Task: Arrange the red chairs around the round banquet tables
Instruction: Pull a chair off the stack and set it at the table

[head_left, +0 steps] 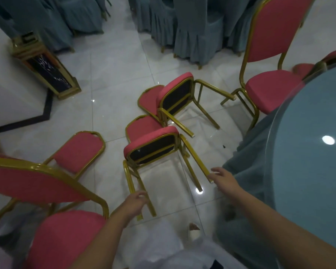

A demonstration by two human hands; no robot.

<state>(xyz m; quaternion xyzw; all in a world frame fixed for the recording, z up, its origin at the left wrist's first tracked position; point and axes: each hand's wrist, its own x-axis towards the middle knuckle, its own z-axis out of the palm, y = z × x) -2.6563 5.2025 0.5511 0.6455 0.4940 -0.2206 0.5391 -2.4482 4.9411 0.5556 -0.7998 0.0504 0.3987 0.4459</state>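
Red chair (151,144) tipped over on the floor (114,84), left hand (136,202) gripping one gold leg (129,179), right hand (222,176) touching another, grip unclear

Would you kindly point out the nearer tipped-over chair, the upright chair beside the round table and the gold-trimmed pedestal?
nearer tipped-over chair (151,149): head view, dark seat underside.
upright chair (275,30): head view, red backrest.
pedestal (47,70): head view, black panel.
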